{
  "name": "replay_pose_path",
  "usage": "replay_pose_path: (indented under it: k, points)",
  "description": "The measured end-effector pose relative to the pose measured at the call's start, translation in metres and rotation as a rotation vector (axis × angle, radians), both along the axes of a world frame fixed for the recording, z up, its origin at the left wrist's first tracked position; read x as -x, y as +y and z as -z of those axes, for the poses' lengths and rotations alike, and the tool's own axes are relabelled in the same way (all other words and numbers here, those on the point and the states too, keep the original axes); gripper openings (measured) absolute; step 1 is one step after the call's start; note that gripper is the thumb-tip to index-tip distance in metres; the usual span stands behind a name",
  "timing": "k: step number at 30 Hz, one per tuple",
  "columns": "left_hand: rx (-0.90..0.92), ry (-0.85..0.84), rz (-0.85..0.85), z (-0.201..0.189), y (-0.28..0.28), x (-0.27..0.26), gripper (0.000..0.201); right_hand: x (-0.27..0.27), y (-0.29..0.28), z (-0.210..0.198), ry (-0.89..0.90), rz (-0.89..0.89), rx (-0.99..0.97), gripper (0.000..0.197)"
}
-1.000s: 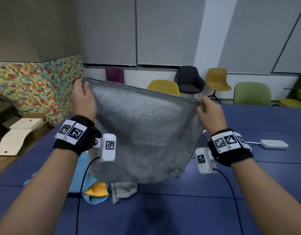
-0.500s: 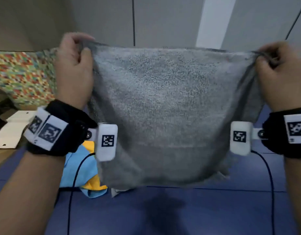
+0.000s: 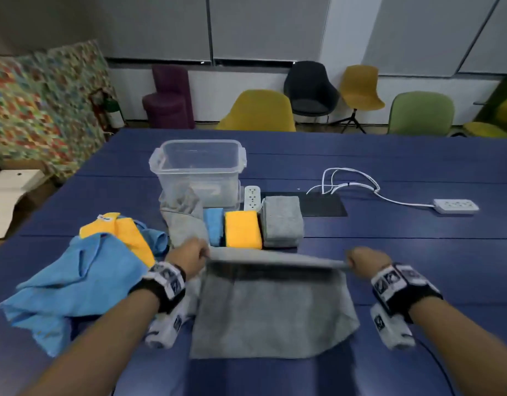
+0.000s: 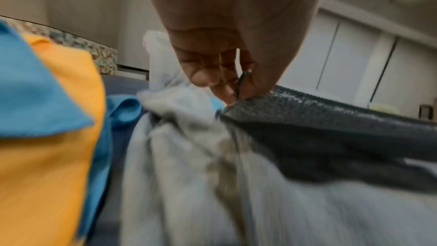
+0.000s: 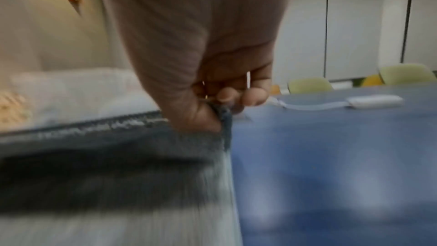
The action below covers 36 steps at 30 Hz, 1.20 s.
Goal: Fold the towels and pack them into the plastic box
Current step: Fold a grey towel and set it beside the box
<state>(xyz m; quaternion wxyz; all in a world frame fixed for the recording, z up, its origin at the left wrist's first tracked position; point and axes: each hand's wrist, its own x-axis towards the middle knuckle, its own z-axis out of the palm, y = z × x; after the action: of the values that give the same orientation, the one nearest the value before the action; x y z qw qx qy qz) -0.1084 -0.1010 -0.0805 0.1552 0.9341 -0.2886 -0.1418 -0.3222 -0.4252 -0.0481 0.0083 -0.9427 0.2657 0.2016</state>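
Observation:
A grey towel (image 3: 272,318) lies spread on the blue table (image 3: 418,252), its far edge held a little above the surface. My left hand (image 3: 189,257) pinches the far left corner (image 4: 238,98); my right hand (image 3: 363,260) pinches the far right corner (image 5: 222,113). The clear plastic box (image 3: 199,167) stands open behind. In front of it lie folded towels in a row: blue (image 3: 214,224), yellow (image 3: 242,228) and grey (image 3: 282,220). Another loose grey towel (image 3: 183,215) leans against the box.
A heap of unfolded blue (image 3: 72,284) and yellow (image 3: 132,235) towels lies at the left. A white power strip (image 3: 252,197), a black mat (image 3: 323,204) and a second power strip (image 3: 455,205) with a white cable sit farther back. Chairs (image 3: 258,112) line the far edge.
Both hands have come down from chest height with the grey towel, which hung upright before and now lies mostly flat on the table. The view has tipped down.

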Motion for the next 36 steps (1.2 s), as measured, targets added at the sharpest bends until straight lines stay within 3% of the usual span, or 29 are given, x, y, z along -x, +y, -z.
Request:
replay_pose_path:
  k: [3,6,9,12,15,18,21,25,27,31,33,36]
  points:
    - [-0.121,-0.018,0.115,0.036,0.020,0.029,0.008,0.030,0.006,0.050,0.169,-0.010,-0.057,0.005]
    - [-0.170,-0.083,0.285,0.043,0.033,0.056,0.008,0.050,0.017,0.075,0.292,-0.017,-0.093,0.010]
    - [-0.163,-0.145,0.547,0.050,0.046,0.072,0.035,0.064,0.026,0.090,0.344,-0.007,-0.102,0.028]
    - [-0.345,-0.172,0.758,0.065,0.055,0.079,0.050,0.072,0.026,0.097,0.349,-0.040,-0.108,0.026]
    - [-0.360,-0.261,0.980,0.076,0.062,0.080,0.048,0.067,0.030,0.084,0.366,-0.123,-0.055,0.024]
    - [-0.327,-0.313,1.063,0.077,0.074,0.081,0.034,0.048,0.055,0.059,0.309,-0.235,-0.059,0.031]
    - [-0.310,-0.293,1.063,0.082,0.079,0.081,0.027,0.023,0.097,0.042,0.112,-0.404,-0.184,0.013]
    - [-0.343,-0.377,1.054,0.088,0.072,0.081,0.038,0.002,0.149,0.059,-0.042,-0.631,-0.366,0.024]
    - [-0.324,-0.442,0.965,0.085,0.064,0.079,0.037,-0.006,0.172,0.071,-0.093,-0.710,-0.381,0.029]
    - [-0.224,-0.478,0.811,0.060,0.052,0.073,0.007,-0.017,0.198,0.087,-0.080,-0.683,-0.297,0.048]
    - [-0.175,-0.425,0.786,0.057,0.048,0.068,0.029,-0.021,0.202,0.090,-0.055,-0.642,-0.283,0.055]
    - [-0.111,-0.430,0.722,0.044,0.045,0.056,0.031,-0.024,0.203,0.090,-0.080,-0.592,-0.210,0.049]
